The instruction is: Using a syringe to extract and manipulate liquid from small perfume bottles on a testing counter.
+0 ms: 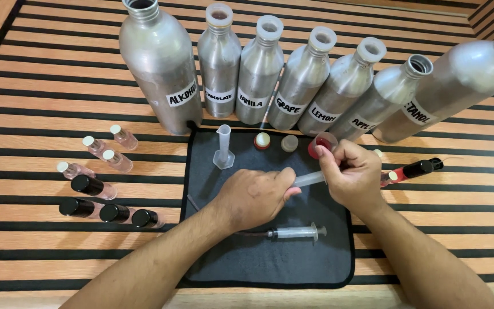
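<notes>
Left hand (253,197): fingers curled narrow round the barrel of a clear syringe (310,179); thumb tip lay against the plastic.
Right hand (353,177): fingers pinched shut on the syringe's far end, over a small red cup (322,143); whether they gripped the plunger or the tip could not be told.
Syringe place: spanning between the two sets of fingers, above the dark mat (270,257).
Handling: judged light, stiff, smooth and a little slippery; thin plastic, so a firm squeeze might crack it; best held mid-barrel, with the plunger left free.
Below the fingers: a second syringe (295,232) lay flat on the mat.
Beyond the fingers: a measuring cylinder (223,147) stood upright; labelled metal bottles (258,71) stood in a row.
Left of the fingers: small vials (101,183) on the striped bench (58,86).
</notes>
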